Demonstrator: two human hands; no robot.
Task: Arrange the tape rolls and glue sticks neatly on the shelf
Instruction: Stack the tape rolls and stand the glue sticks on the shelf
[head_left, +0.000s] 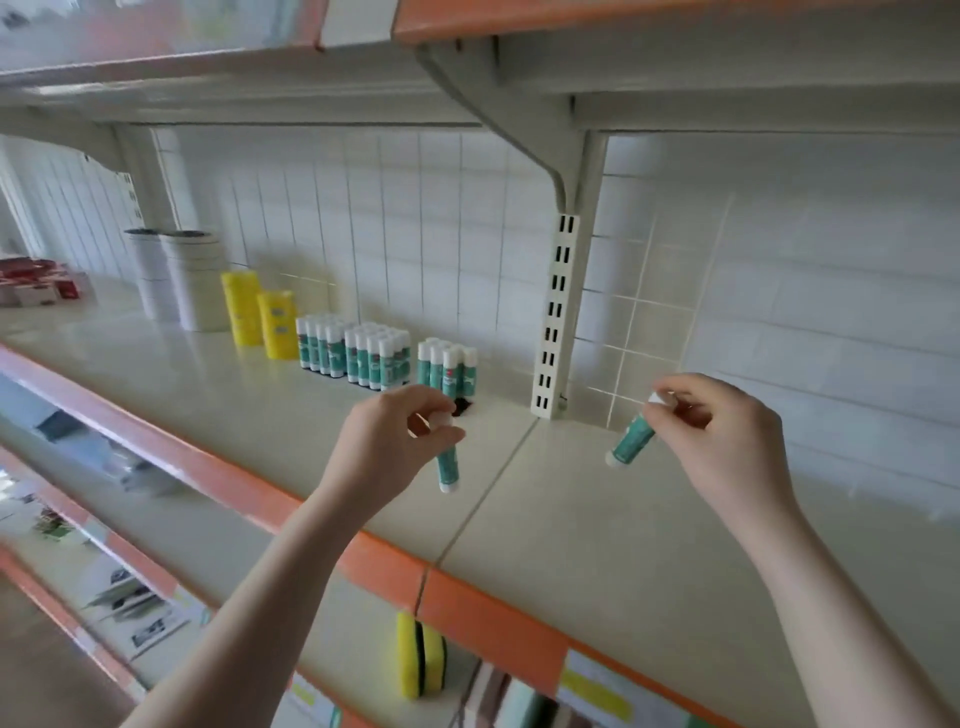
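My left hand (387, 441) pinches the white cap of a teal glue stick (448, 467) that hangs down over the cream shelf (597, 530). My right hand (722, 431) pinches the cap of a second teal glue stick (631, 436), tilted down to the left. Upright glue sticks stand in three groups at the back: one cluster (321, 345), a second (376, 358) and a smaller one (447, 364) just behind my left hand. Yellow tape rolls (260, 312) and white tape stacks (179, 275) stand further left.
A slotted upright post (556, 312) and a bracket rise at the back between the two shelf boards. Red boxes (36, 286) sit at the far left. The shelf edge is orange (493, 618); a yellow sponge (418, 654) and other goods lie on lower shelves.
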